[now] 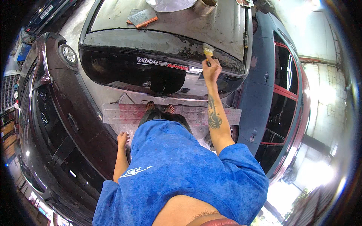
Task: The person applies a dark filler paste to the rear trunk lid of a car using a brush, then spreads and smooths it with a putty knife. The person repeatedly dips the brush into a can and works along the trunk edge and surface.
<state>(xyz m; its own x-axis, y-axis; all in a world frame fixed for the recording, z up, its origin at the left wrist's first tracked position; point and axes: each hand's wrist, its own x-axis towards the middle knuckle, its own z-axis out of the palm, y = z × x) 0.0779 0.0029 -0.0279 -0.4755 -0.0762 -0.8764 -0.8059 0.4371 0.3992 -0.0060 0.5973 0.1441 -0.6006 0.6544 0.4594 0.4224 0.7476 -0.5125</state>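
Observation:
My right hand (212,69) is closed around the handle of a paintbrush (208,49). The brush's pale bristles touch the dark, patchy rear strip of a vehicle's roof (162,42), near its right end. Below that strip is the vehicle's glossy black rear window (124,73), with a sticker along its upper part. My left hand (123,138) hangs low beside my body, its fingers loosely apart and nothing seen in it. On the roof lie flat spreaders (142,17), one with an orange edge. Farther right stands a round can (204,6).
A crumpled white plastic sheet (171,3) lies at the roof's far side. My bare feet stand on a stained plank platform (211,114). A dark maroon car (62,101) is close on my left, and a grey-primed car (256,86) with red window frames on my right.

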